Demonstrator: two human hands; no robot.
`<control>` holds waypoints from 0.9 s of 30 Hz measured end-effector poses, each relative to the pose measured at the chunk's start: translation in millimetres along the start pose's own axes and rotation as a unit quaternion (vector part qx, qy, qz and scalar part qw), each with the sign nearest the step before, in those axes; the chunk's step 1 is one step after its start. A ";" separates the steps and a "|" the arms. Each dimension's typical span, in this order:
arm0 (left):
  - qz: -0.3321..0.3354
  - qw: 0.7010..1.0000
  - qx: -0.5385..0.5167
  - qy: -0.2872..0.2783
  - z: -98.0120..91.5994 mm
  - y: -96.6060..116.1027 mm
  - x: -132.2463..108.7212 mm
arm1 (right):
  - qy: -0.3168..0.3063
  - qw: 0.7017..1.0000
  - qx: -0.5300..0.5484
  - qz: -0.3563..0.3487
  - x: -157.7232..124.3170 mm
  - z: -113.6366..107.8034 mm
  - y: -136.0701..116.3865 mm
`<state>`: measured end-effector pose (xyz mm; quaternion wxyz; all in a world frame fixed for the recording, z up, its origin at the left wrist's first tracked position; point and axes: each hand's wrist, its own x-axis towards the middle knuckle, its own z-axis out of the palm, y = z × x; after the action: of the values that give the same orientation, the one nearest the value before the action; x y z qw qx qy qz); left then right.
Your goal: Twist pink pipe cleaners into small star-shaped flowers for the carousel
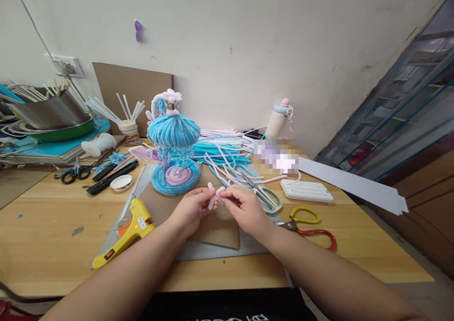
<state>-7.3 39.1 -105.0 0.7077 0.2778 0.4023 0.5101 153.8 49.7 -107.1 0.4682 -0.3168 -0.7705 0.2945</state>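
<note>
Both hands meet over the brown cardboard [216,231] in the middle of the table. Between their fingertips is a small pale pink flower shape of bent pipe cleaner [212,203]. My left hand [193,210] pinches its left side, and my right hand [244,207] pinches its right side. Just beyond stands a blue and pink jellyfish-shaped pipe-cleaner piece [173,132] on a round coiled base [159,184]. Behind the hands lies a pile of loose blue and pink pipe cleaners [223,151].
A yellow glue gun [133,231] lies left of the hands. To the right are light-handled scissors [271,200], red-and-yellow scissors [315,221] and a white power bank [307,191]. A paper cup [129,129], a bottle [276,122] and a metal pot [49,110] stand farther back.
</note>
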 end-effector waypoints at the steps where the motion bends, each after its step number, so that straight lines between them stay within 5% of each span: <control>1: -0.024 1.000 -0.010 0.001 -1.3 0.7 0.9 | -0.002 1.000 0.002 -0.001 1.0 -1.2 0.0; 8: -0.120 0.988 -0.099 -0.017 -1.4 5.9 0.8 | -0.018 0.999 0.035 -0.012 5.4 -5.4 6.5; 13: -0.131 0.978 -0.152 -0.059 -0.5 8.4 -1.6 | -0.006 0.994 0.046 -0.100 5.3 -4.5 12.6; 18: -0.141 0.966 -0.195 -0.092 -0.9 11.8 -2.8 | -0.010 0.993 0.031 -0.113 4.6 -7.3 13.8; 27: -0.080 0.987 -0.089 -0.106 0.7 9.5 -6.2 | -0.007 0.983 0.180 -0.042 7.1 -5.8 17.2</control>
<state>-12.4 36.4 -95.2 0.8064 0.2331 0.2992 0.4537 160.2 66.8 -114.0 0.5243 -0.1932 -0.7205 0.4107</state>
